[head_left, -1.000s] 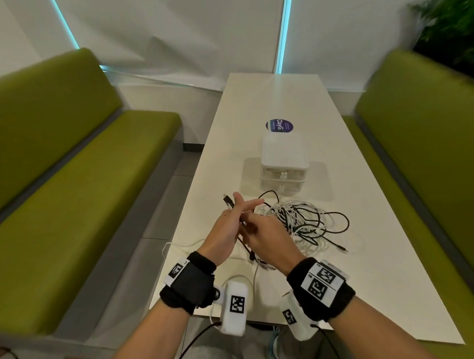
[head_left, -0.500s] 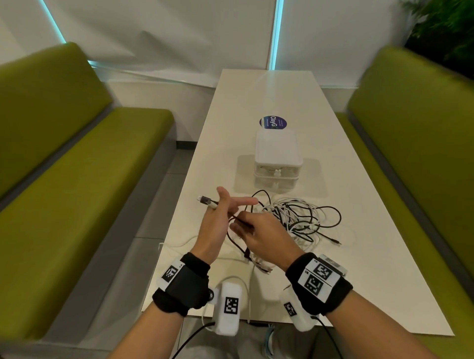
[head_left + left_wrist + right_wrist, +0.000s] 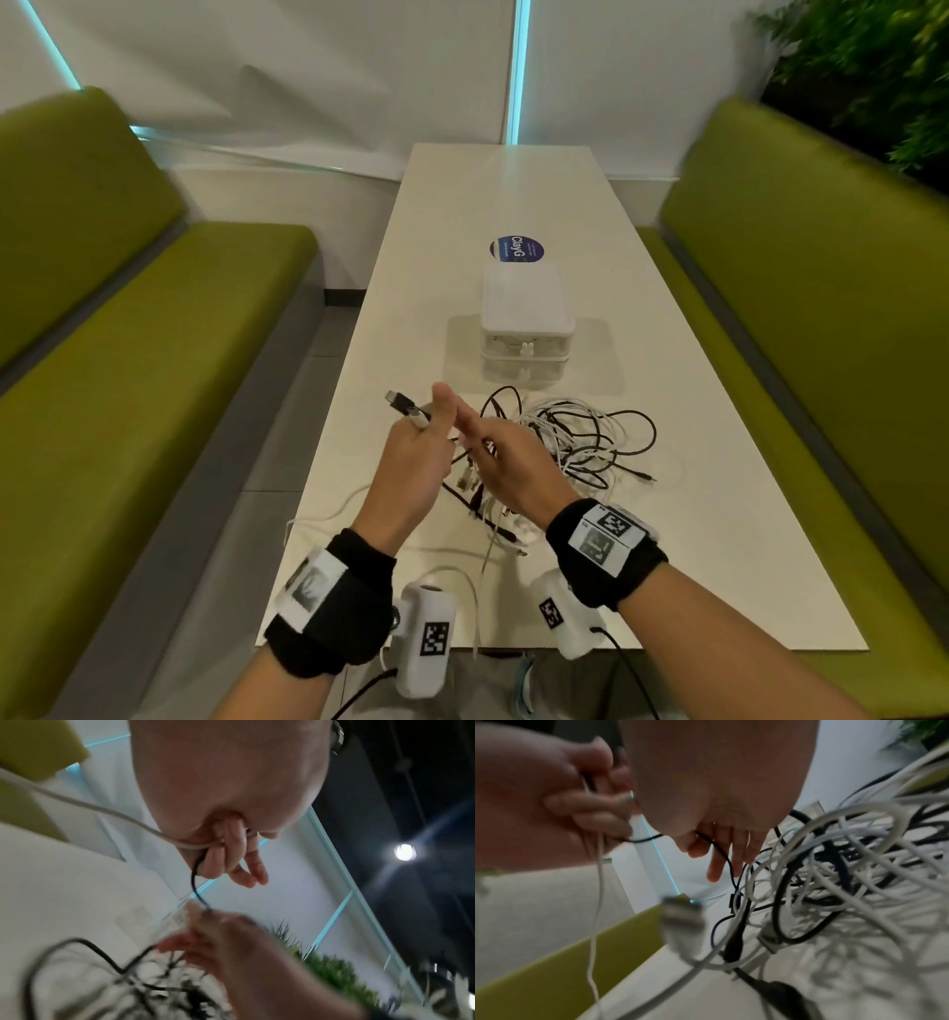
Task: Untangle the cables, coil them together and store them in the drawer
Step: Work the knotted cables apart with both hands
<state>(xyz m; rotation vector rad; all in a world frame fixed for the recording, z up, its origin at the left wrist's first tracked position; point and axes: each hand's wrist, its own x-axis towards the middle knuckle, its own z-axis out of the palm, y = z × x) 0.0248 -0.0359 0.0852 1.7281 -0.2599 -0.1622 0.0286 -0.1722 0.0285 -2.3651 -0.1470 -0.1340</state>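
Note:
A tangle of black and white cables (image 3: 580, 442) lies on the white table (image 3: 667, 539) in front of a small white drawer box (image 3: 524, 318), whose drawers are shut. My left hand (image 3: 429, 431) is raised over the table's left side and grips a white cable and a black cable (image 3: 195, 882); their plug ends (image 3: 403, 403) stick out to the left. My right hand (image 3: 475, 437) sits right beside it, fingers mostly straight, pinching the black cable (image 3: 721, 854) that runs from the left hand down into the tangle (image 3: 834, 872).
Green benches (image 3: 154, 360) flank the table on both sides. A round blue sticker (image 3: 516, 249) lies behind the drawer box. Loose plug ends (image 3: 493, 514) and a white cable (image 3: 328, 514) trail toward the table's near left edge.
My left hand has turned so the plug ends poke out further to the left. My right hand has closed in on the left hand along the black cable. The tangle has barely shifted.

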